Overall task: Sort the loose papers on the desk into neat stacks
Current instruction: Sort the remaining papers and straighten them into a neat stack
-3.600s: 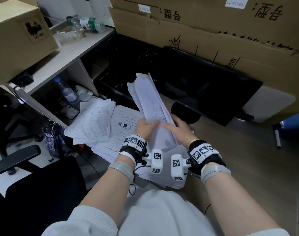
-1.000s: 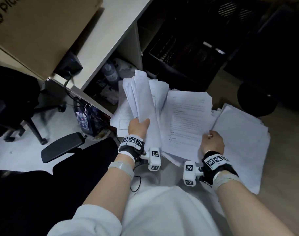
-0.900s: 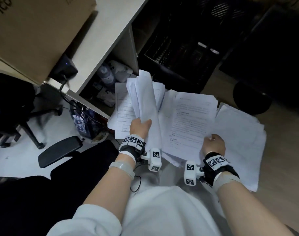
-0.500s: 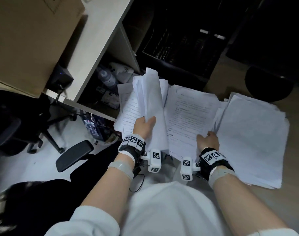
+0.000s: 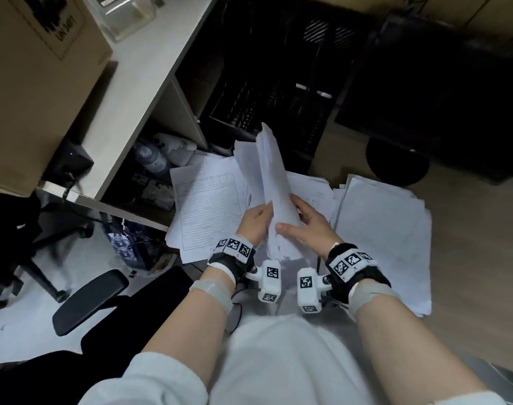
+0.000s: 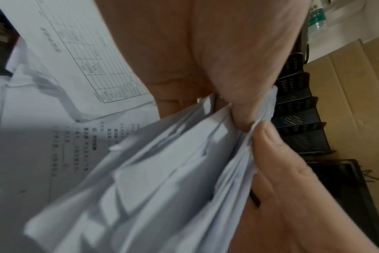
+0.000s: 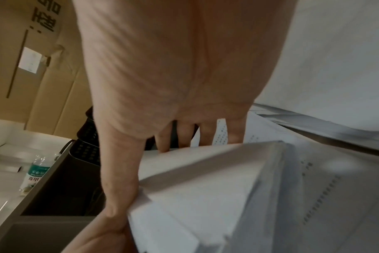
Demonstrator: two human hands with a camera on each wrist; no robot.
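Right hand (image 5: 309, 226), lately at the edge of the right-hand pile, has come back to the upright sheaf of white papers (image 5: 274, 194): thumb across its near face, fingers spread behind. Left hand (image 5: 255, 220) pinches the sheaf's left edge; its fingertips are hidden by the paper. Below, on the wooden desk (image 5: 468, 229): ruled white form stack (image 5: 205, 209) at left, plain white sheet pile (image 5: 386, 229) at right, middle printed pages mostly covered. Black slotted tray rack (image 5: 278, 92) beyond, dim, contents indistinct.
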